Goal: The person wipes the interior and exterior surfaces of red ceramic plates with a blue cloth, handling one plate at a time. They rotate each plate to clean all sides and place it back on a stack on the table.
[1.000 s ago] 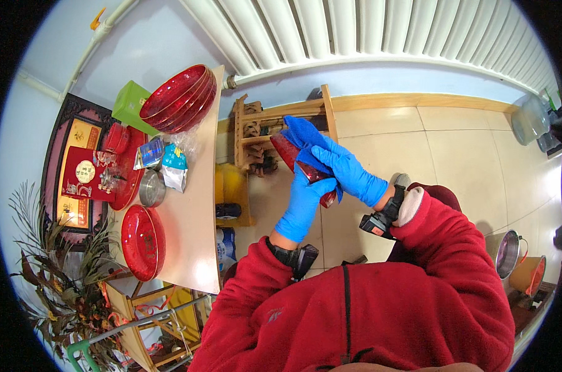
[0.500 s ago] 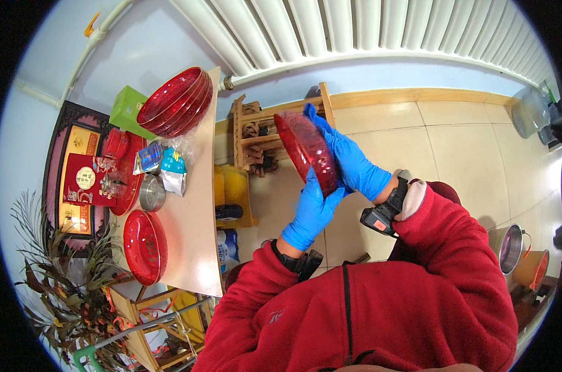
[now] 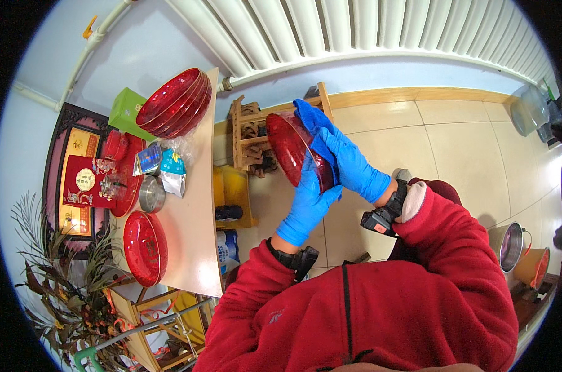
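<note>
A glossy red bowl (image 3: 288, 147) is held up tilted in front of me, its hollow side turned to the left. Gloved in blue, my left hand (image 3: 309, 201) grips the bowl's near rim. A dark blue cloth (image 3: 312, 121) drapes over the bowl's outer side; my right hand (image 3: 352, 166), also gloved, closes on this cloth and presses it against the bowl. On the table to the left lie a stack of red bowls (image 3: 175, 105) at the far end and a single red dish (image 3: 144, 248) nearer me.
The pale table (image 3: 197, 242) also carries a metal tin (image 3: 152, 194), a blue-and-white pouch (image 3: 173, 170) and a green box (image 3: 129, 111). Beyond my hands are a wooden rack (image 3: 250, 139) and a white radiator (image 3: 355, 31). Metal pots (image 3: 509, 248) stand at the right.
The bowl has shifted slightly left and turned to show more of its inside. My left hand moved a little down and left. More of the cloth shows along the rim.
</note>
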A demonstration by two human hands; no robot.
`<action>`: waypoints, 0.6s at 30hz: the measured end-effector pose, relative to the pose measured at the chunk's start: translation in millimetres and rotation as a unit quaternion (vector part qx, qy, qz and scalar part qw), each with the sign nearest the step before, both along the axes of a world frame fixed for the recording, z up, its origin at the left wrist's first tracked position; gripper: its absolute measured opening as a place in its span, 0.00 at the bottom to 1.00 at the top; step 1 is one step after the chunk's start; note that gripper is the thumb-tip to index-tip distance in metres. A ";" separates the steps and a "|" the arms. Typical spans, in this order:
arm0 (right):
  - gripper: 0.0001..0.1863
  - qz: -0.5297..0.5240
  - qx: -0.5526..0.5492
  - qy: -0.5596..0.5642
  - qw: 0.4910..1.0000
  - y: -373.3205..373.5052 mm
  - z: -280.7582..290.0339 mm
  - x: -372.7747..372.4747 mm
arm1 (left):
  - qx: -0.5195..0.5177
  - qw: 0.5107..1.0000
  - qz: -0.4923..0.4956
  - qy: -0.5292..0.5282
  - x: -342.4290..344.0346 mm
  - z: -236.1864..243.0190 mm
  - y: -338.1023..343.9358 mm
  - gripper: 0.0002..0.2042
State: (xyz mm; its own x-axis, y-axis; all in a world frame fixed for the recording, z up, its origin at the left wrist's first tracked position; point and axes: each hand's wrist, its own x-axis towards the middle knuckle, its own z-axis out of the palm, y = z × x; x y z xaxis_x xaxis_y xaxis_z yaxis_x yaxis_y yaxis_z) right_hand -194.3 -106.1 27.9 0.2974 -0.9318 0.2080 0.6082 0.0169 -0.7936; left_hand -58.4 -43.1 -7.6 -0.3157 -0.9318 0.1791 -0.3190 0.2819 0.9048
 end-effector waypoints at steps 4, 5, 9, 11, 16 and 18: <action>0.29 0.027 0.022 0.007 0.999 11.5 -3.7 1.0 | 0.016 0.997 0.050 0.053 -2.7 12.6 -7.4 0.49; 0.29 0.030 0.016 0.000 0.999 14.4 -4.2 1.7 | 0.077 0.989 0.063 0.112 -2.5 15.1 -9.2 0.49; 0.28 0.060 0.090 0.025 0.994 20.7 -3.3 6.2 | 0.187 0.935 0.071 0.294 6.9 19.5 -8.3 0.38; 0.27 0.050 0.104 0.006 0.993 18.0 -0.9 5.0 | 0.191 0.940 0.072 0.272 10.8 18.1 -6.7 0.26; 0.28 0.025 0.084 -0.013 0.996 9.6 6.2 -1.9 | -0.057 0.996 0.045 0.043 4.4 10.0 -3.1 0.23; 0.31 0.019 -0.019 0.030 0.999 11.0 7.3 -0.2 | -0.092 0.995 0.029 0.032 2.7 9.1 -3.2 0.24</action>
